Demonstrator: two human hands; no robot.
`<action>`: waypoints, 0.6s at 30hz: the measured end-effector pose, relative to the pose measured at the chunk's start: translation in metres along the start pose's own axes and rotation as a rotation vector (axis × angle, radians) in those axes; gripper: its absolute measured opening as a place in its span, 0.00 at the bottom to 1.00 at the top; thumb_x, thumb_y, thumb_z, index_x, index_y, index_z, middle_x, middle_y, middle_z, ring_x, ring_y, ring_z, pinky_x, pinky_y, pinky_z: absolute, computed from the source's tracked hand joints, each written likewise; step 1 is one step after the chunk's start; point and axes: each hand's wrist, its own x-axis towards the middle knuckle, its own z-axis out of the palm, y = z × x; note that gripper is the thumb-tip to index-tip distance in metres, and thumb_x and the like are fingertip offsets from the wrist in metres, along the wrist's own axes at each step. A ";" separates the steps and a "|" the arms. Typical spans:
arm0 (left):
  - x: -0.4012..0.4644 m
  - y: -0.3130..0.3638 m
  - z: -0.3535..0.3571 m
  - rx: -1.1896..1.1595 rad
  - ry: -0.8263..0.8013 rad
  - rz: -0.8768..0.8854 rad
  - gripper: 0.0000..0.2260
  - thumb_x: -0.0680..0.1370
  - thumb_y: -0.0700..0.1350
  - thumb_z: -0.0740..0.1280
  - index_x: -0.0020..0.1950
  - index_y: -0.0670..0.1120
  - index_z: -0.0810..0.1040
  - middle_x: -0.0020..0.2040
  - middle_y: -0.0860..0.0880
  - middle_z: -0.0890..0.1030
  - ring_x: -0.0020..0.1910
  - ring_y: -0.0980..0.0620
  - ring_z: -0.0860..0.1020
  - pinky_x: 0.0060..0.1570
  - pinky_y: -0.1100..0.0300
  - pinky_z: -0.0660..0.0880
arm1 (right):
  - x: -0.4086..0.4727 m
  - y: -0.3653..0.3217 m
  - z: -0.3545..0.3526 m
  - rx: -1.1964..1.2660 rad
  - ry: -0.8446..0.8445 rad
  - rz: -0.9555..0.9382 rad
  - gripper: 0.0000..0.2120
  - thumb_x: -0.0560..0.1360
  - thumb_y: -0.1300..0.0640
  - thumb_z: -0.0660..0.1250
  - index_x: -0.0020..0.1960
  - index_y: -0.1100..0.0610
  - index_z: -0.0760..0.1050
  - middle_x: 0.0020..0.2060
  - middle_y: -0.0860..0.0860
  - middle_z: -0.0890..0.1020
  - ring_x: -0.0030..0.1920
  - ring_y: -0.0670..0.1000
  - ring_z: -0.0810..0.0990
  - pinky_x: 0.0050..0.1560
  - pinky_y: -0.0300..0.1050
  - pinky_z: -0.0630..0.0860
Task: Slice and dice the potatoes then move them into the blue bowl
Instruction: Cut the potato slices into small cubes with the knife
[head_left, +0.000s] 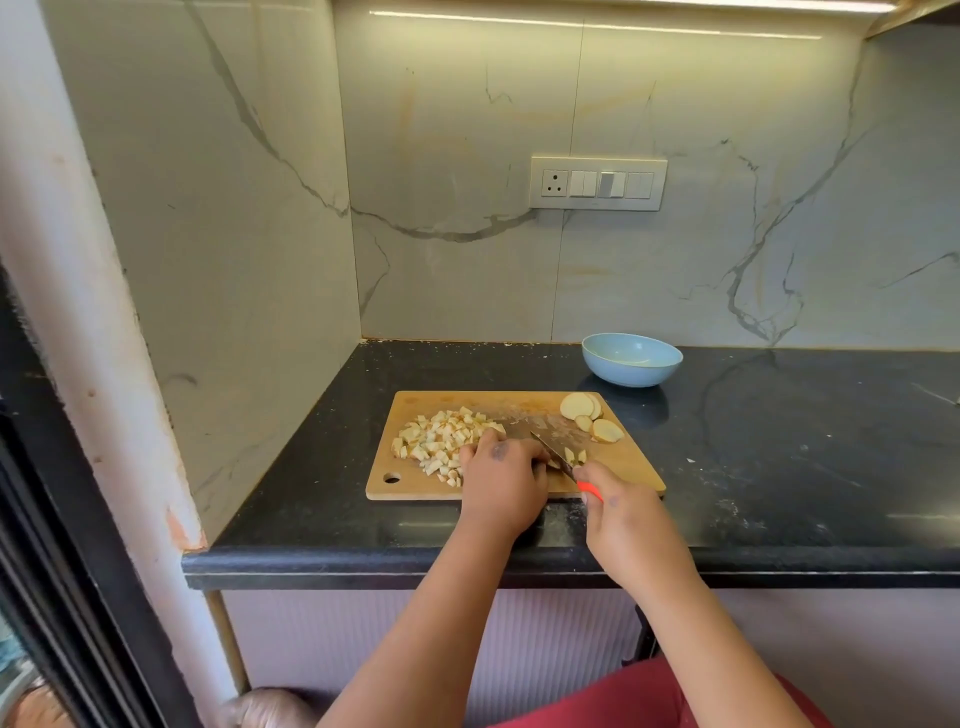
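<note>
Right hand (618, 512) grips knife (558, 454) – left hand (501, 480) pins potato at board's (631, 467) near edge.

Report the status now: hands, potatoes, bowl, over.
Right hand grips knife, left hand holds potato being cut. Diced potato pile and slices on cutting board. Blue bowl empty, path clear.

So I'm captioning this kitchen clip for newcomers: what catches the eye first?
The two hands at the wooden cutting board: the right hand grips an orange-handled knife, the left hand steadies potato beside a pile of diced potato. Behind, an empty blue bowl stands on the black counter.
</note>
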 end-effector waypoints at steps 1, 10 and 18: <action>0.000 0.000 0.000 0.000 0.002 0.001 0.13 0.81 0.48 0.59 0.58 0.53 0.81 0.52 0.54 0.83 0.60 0.48 0.68 0.59 0.51 0.60 | 0.001 -0.001 -0.001 -0.004 -0.013 0.012 0.12 0.81 0.57 0.59 0.63 0.48 0.73 0.41 0.50 0.81 0.37 0.49 0.78 0.35 0.45 0.77; -0.002 0.001 0.001 0.007 0.000 -0.002 0.12 0.78 0.55 0.62 0.56 0.54 0.81 0.50 0.55 0.82 0.58 0.49 0.69 0.56 0.51 0.62 | 0.012 -0.009 -0.004 0.023 -0.099 0.124 0.14 0.80 0.58 0.60 0.64 0.46 0.72 0.50 0.48 0.80 0.42 0.47 0.75 0.40 0.42 0.76; -0.003 0.002 -0.001 -0.008 0.011 -0.002 0.11 0.79 0.55 0.62 0.55 0.53 0.81 0.49 0.54 0.82 0.57 0.48 0.69 0.57 0.50 0.61 | -0.016 0.018 -0.039 0.152 -0.185 0.244 0.07 0.79 0.54 0.64 0.50 0.41 0.76 0.45 0.44 0.78 0.40 0.43 0.74 0.34 0.35 0.68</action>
